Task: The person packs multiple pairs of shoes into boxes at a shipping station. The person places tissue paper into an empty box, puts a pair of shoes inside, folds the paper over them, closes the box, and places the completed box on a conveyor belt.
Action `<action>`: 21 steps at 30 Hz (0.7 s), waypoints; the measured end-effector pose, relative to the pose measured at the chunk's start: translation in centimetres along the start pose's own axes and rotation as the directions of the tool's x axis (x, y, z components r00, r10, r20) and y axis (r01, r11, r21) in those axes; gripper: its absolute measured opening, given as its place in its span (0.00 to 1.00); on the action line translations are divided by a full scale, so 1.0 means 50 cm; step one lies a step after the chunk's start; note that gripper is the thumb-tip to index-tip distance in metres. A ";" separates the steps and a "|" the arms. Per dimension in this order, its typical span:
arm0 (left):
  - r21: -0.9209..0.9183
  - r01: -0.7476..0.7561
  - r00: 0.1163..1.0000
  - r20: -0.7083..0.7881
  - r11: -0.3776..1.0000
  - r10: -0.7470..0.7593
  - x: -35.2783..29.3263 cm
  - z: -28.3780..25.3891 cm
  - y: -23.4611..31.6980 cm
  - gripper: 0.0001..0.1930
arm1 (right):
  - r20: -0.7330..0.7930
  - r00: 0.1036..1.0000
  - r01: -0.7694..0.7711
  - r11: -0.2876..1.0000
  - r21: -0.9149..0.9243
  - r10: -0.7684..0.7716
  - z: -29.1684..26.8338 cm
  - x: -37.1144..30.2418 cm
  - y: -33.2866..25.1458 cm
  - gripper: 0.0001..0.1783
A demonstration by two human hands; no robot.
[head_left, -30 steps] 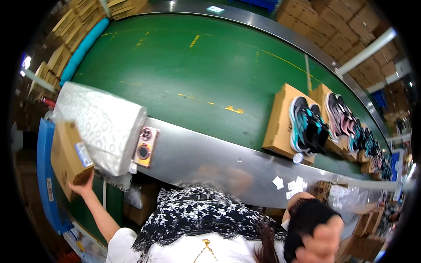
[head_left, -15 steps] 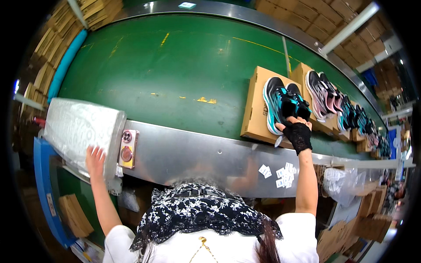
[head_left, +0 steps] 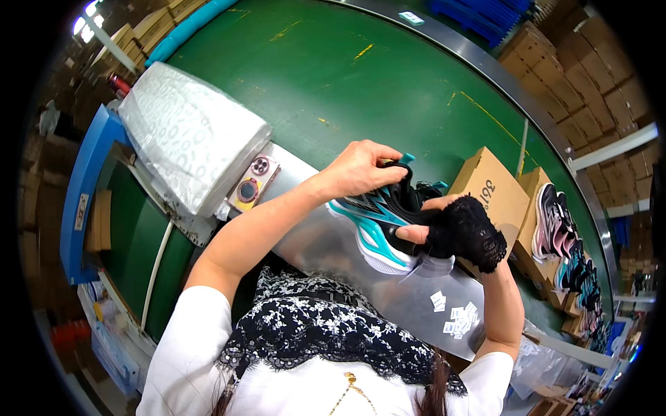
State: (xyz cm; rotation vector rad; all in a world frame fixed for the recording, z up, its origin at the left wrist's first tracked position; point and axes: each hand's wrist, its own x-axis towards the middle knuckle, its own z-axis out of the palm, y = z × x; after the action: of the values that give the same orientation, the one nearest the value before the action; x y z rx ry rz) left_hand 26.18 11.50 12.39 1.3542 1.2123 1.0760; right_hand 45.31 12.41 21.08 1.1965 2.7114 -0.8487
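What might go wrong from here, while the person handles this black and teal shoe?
The shoe is held between the left hand and right hand; it might slip if either loosens. The left forearm passes near the phone and might knock it. The right forearm might sweep away the white slips nearby.

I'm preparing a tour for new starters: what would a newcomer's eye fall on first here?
Probably the black-and-teal shoes held in front of the body, with the left hand at their top and the right hand, in black lace, gripping from the right. Next might come the broad green surface stretching away beyond them, and the shiny plastic-wrapped white bundle at the left.
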 end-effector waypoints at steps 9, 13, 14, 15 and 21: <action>0.166 0.146 0.986 -0.099 0.975 -0.131 -0.114 -0.086 -0.078 0.20 | -0.060 0.882 0.434 0.854 -0.288 -0.468 0.205 0.064 -0.008 0.24; 0.656 -0.104 0.979 -0.064 0.748 0.193 -0.138 -0.011 -0.175 0.27 | -0.164 0.772 0.534 0.767 -0.356 -0.614 0.377 0.054 0.027 0.20; 0.600 -0.160 0.985 0.053 0.784 0.161 -0.136 0.005 -0.190 0.28 | -0.192 0.764 0.550 0.778 -0.303 -0.615 0.396 0.041 0.035 0.20; 0.623 -0.114 0.989 0.147 0.774 0.027 -0.140 0.026 -0.209 0.27 | -0.193 0.840 0.497 0.862 -0.105 -0.508 0.408 0.026 0.061 0.19; 0.712 -0.065 0.970 0.211 0.699 -0.125 -0.146 0.033 -0.184 0.26 | -0.643 0.759 -0.303 0.931 -0.204 0.106 0.391 -0.045 0.314 0.43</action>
State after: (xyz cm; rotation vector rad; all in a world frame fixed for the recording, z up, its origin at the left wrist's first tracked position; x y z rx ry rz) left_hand 25.89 4.20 3.02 1.9803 1.5307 0.3582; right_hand 54.70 9.60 -2.10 1.9234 2.9134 0.0268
